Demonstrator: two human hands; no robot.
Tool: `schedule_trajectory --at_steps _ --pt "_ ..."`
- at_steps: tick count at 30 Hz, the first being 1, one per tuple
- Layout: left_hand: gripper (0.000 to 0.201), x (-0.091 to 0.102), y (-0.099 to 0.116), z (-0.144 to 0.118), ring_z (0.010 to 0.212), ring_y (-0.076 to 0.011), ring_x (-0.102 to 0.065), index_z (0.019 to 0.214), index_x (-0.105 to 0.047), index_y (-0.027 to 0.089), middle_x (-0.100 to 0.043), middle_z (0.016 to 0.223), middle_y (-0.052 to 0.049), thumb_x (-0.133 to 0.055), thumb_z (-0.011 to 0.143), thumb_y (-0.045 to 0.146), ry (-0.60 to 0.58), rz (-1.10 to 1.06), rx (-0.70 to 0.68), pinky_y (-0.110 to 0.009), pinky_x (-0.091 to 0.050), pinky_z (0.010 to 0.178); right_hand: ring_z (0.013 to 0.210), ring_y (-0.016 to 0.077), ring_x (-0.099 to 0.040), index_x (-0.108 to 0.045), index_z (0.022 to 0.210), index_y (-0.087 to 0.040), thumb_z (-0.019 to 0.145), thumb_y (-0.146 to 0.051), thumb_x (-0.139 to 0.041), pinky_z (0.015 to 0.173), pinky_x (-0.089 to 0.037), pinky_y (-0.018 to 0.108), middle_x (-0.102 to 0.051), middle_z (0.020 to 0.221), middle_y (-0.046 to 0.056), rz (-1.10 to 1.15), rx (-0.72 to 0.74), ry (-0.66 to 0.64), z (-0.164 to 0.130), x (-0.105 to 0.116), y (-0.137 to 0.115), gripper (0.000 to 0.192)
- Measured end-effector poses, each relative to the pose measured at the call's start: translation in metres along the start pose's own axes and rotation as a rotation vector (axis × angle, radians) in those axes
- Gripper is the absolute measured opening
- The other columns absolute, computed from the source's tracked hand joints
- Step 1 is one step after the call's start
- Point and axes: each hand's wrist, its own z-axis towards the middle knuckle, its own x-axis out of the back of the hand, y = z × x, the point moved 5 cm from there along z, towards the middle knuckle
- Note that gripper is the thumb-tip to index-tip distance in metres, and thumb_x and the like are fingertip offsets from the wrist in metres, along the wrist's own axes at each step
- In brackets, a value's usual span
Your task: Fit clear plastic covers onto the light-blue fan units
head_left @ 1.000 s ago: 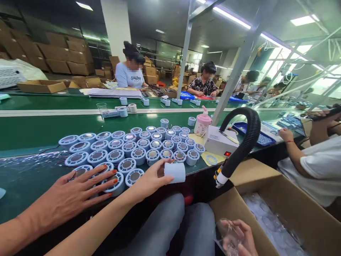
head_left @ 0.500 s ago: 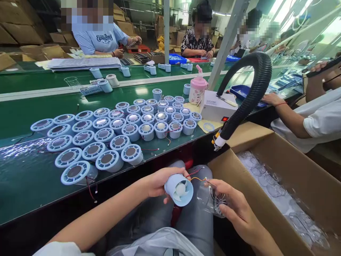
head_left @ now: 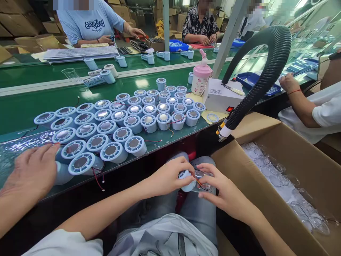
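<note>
My left hand point(head_left: 170, 177) is closed round a light blue fan housing point(head_left: 188, 186) above my lap. Its thin coloured wires point(head_left: 197, 182) run toward a clear plastic cover point(head_left: 206, 185). My right hand point(head_left: 226, 190) grips that cover with curved fingers and holds it against the end of the housing. How far the two parts overlap is partly hidden by my fingers. Beside my lap, on the green table point(head_left: 20, 119), stand rows of similar blue fan units point(head_left: 112, 151), round ends up, some with wires trailing.
At the left, another person's hand point(head_left: 34, 170) touches a blue unit point(head_left: 62, 173) at the table edge. A cardboard box point(head_left: 306, 153) of clear covers stands right of me. A black flexible hose point(head_left: 282, 46) arches from a white box point(head_left: 222, 94) near a pink-lidded cup point(head_left: 201, 76).
My hands have come together, bringing the clear cover to the fan housing, which has turned so its blades no longer show. Another person's hand has entered from the left with a blue unit.
</note>
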Motion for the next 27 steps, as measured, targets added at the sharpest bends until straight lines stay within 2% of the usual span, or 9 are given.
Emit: schedule_trajectory --at_steps 4,7,11,14,16,19,21,23,27 --pt "0.056 0.000 -0.010 -0.001 0.094 -0.0201 -0.056 0.112 -0.064 0.022 -0.057 0.102 -0.005 -0.082 0.065 0.045 0.149 -0.141 -0.107 -0.032 -0.046 0.086 0.112 0.0279 -0.056 -0.067 0.078 -0.021 0.089 -0.039 -0.058 0.093 -0.047 0.041 -0.052 0.123 0.011 0.231 -0.083 0.151 -0.001 0.003 0.003 0.023" --pt "0.064 -0.005 -0.019 0.001 0.100 -0.0231 -0.055 0.112 -0.067 0.025 -0.051 0.106 -0.006 -0.086 0.055 0.048 0.168 -0.140 -0.156 -0.037 -0.048 0.089 0.101 0.0254 -0.059 -0.066 0.069 -0.020 0.090 -0.043 -0.054 0.076 -0.050 0.033 -0.054 0.113 0.010 0.343 -0.147 0.233 -0.002 0.003 0.006 0.034" --pt "0.074 -0.015 -0.022 0.002 0.114 -0.0285 -0.053 0.124 -0.062 0.028 -0.052 0.123 -0.010 -0.087 0.056 0.044 0.047 -0.174 -0.202 -0.044 -0.044 0.099 0.096 0.0252 -0.062 -0.060 0.058 -0.017 0.083 -0.046 -0.065 0.071 -0.051 0.030 -0.056 0.105 0.009 0.594 -0.242 0.290 -0.003 0.004 0.015 0.039" --pt "0.072 -0.020 -0.019 0.001 0.114 -0.0275 -0.056 0.131 -0.055 0.027 -0.059 0.123 -0.010 -0.083 0.065 0.037 -0.060 -0.331 -0.158 -0.039 -0.049 0.093 0.101 0.0288 -0.064 -0.059 0.054 -0.016 0.077 -0.046 -0.072 0.069 -0.054 0.031 -0.060 0.105 0.009 0.806 -0.307 0.311 -0.004 0.005 0.024 0.040" --pt "0.068 -0.022 -0.018 0.000 0.109 -0.0252 -0.059 0.131 -0.054 0.025 -0.061 0.121 -0.009 -0.081 0.068 0.031 -0.093 -0.485 -0.086 -0.036 -0.052 0.088 0.108 0.0314 -0.063 -0.063 0.056 -0.017 0.077 -0.044 -0.074 0.072 -0.057 0.033 -0.064 0.109 0.010 0.879 -0.285 0.305 -0.005 0.006 0.024 0.036" --pt "0.067 -0.025 -0.021 -0.003 0.100 -0.0213 -0.063 0.129 -0.052 0.022 -0.059 0.121 -0.010 -0.081 0.067 0.025 -0.086 -0.731 0.028 -0.035 -0.053 0.085 0.121 0.0335 -0.057 -0.075 0.083 -0.023 0.072 -0.037 -0.081 0.089 -0.056 0.042 -0.063 0.126 0.010 0.731 -0.129 0.276 -0.009 0.008 0.015 0.019" --pt "0.067 -0.028 -0.024 -0.005 0.095 -0.0191 -0.063 0.127 -0.052 0.021 -0.060 0.119 -0.009 -0.081 0.067 0.025 -0.074 -0.854 0.090 -0.033 -0.054 0.082 0.124 0.0322 -0.055 -0.073 0.103 -0.028 0.068 -0.027 -0.084 0.099 -0.051 0.046 -0.061 0.133 0.008 0.486 -0.035 0.299 -0.015 0.009 0.007 0.036" --pt "0.069 -0.029 -0.024 -0.008 0.092 -0.0181 -0.064 0.128 -0.051 0.021 -0.061 0.115 -0.009 -0.081 0.067 0.027 -0.078 -0.918 0.121 -0.032 -0.053 0.079 0.122 0.0296 -0.057 -0.070 0.111 -0.030 0.072 -0.022 -0.081 0.104 -0.048 0.046 -0.061 0.134 0.006 0.292 0.021 0.331 -0.022 0.009 0.002 0.042" --pt "0.076 -0.023 -0.016 -0.012 0.097 -0.0213 -0.064 0.135 -0.050 0.025 -0.061 0.121 -0.010 -0.082 0.066 0.029 -0.102 -0.823 0.071 -0.034 -0.053 0.082 0.116 0.0245 -0.062 -0.060 0.125 -0.033 0.078 -0.024 -0.077 0.100 -0.052 0.040 -0.063 0.132 0.003 0.309 0.040 0.302 -0.028 0.008 0.003 0.051"
